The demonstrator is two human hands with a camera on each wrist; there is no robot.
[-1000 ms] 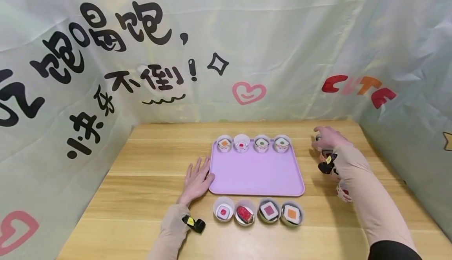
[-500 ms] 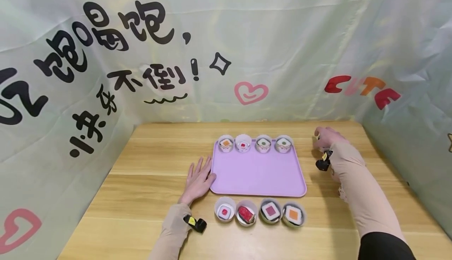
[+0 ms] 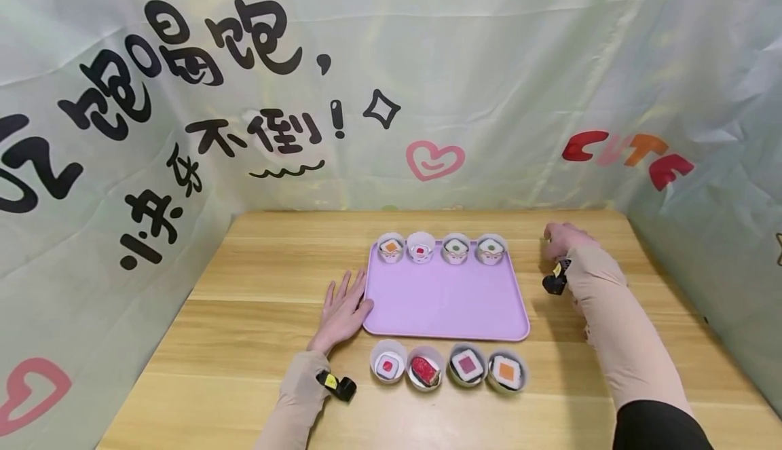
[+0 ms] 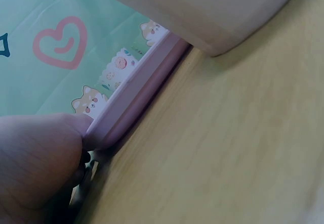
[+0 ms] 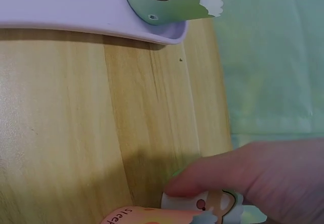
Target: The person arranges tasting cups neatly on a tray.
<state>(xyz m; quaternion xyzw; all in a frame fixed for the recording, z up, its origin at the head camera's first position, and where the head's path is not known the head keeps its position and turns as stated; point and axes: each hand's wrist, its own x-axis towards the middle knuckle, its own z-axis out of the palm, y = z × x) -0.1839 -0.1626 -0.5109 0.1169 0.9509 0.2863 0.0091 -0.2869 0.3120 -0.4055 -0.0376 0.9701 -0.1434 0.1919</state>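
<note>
My left hand (image 3: 341, 313) lies flat on the table with straight fingers, its thumb touching the left edge of a lilac tray (image 3: 449, 304). That thumb (image 4: 40, 153) also meets the tray rim in the left wrist view. Back right on the table, my right hand (image 3: 565, 241) grips a small paper baking cup (image 5: 187, 203) printed with an animal face. Its thumb presses the cup's side; the other fingers and the cup's contents are hidden. An orange paper cup (image 5: 142, 215) with lettering stands right beside it.
Several paper cups holding sushi-like pieces line the tray's back edge, including an orange-topped one (image 3: 391, 248). Another row stands in front of the tray, with a red-topped piece (image 3: 424, 371) among them. My right sleeve (image 3: 617, 321) covers more cups. Printed cloth (image 3: 342, 49) walls the table.
The right hand's fingers have closed around the far right cup, and its forearm has shifted slightly left, covering more of the cups beneath. My left hand stays in place by the tray.
</note>
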